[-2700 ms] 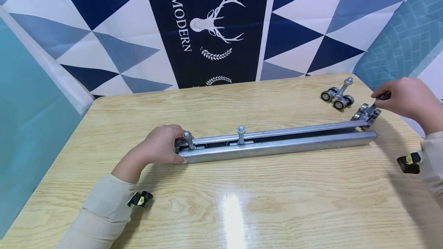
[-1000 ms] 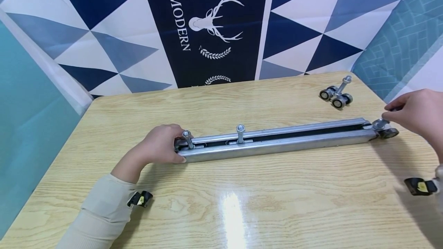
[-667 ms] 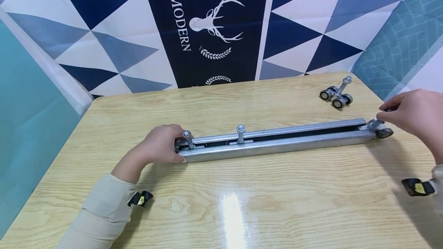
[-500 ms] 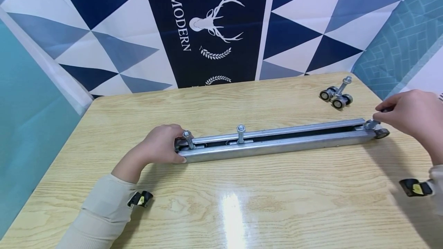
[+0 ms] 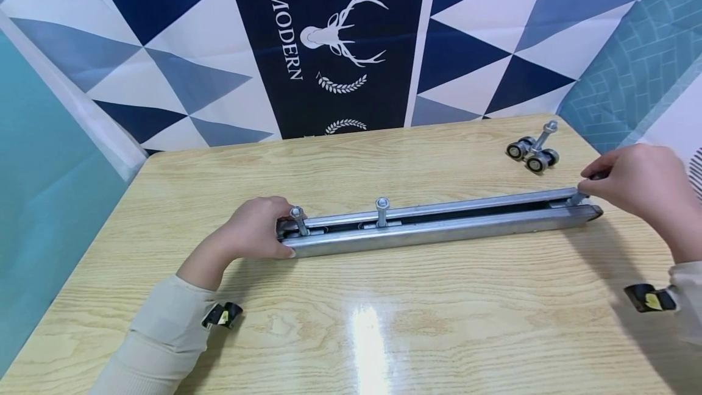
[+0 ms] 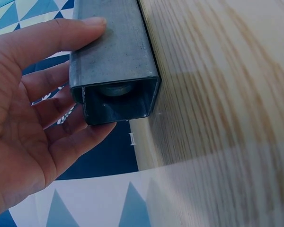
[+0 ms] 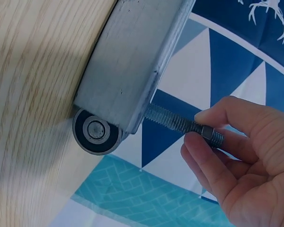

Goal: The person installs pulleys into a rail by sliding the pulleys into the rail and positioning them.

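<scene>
A slotted metal rail [image 5: 439, 234] lies across the table, its slot facing up. My left hand [image 5: 256, 228] grips its left end, thumb on the near side and fingers on the far side. Two trolley bolts [image 5: 382, 212] stand up out of the slot near that end. At the rail's right end my right hand [image 5: 638, 191] pinches the threaded bolt of a roller trolley [image 7: 180, 122] between thumb and fingers. Most of this trolley is inside the rail; one wheel [image 7: 95, 130] still sticks out of the end in the right wrist view.
Another roller trolley [image 5: 534, 150] with several wheels stands on the wooden table [image 5: 274, 322] at the back right, behind the rail's right end. A patterned cloth [image 5: 351, 47] hangs along the table's back edge.
My right hand has brought the roller trolley down to the rail's right end, then slid it leftward into the slot. My left hand and the rail have stayed put.
</scene>
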`<state>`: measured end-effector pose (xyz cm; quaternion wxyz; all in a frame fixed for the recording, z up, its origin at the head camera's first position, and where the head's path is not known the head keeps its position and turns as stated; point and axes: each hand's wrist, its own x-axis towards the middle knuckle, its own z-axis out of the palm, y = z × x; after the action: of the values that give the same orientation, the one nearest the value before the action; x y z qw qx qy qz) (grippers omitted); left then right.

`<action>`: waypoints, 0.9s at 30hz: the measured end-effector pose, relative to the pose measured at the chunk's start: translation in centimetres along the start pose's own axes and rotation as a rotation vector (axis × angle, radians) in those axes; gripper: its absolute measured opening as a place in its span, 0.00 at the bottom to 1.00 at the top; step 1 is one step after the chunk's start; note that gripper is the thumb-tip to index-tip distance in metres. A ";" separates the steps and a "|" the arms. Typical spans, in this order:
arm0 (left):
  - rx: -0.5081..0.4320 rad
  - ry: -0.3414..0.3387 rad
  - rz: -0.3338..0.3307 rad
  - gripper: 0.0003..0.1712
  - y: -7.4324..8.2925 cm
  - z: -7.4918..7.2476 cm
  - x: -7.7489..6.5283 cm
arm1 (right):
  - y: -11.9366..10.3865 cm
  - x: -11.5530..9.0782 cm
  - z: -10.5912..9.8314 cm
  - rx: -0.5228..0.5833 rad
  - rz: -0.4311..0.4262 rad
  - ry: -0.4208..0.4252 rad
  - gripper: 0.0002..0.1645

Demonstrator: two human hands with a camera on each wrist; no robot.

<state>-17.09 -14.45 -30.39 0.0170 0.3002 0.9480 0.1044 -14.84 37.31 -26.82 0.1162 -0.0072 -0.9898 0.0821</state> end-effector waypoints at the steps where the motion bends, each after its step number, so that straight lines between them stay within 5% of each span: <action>1: 0.000 0.001 -0.002 0.30 0.0 0.0 0.0 | -0.1 0.0 0.0 -0.002 -0.008 -0.001 0.09; 14: 0.001 0.011 -0.001 0.30 0.0 0.0 -0.1 | -1.2 0.2 0.3 -0.028 -0.083 -0.003 0.06; 27: 0.004 0.007 0.003 0.30 -0.1 0.1 -0.1 | -2.8 0.4 -0.1 -0.001 -0.139 -0.118 0.08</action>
<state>-17.04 -14.55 -30.46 0.0131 0.3011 0.9479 0.1035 -15.16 34.54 -26.15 0.0631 0.0664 -0.9931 0.0734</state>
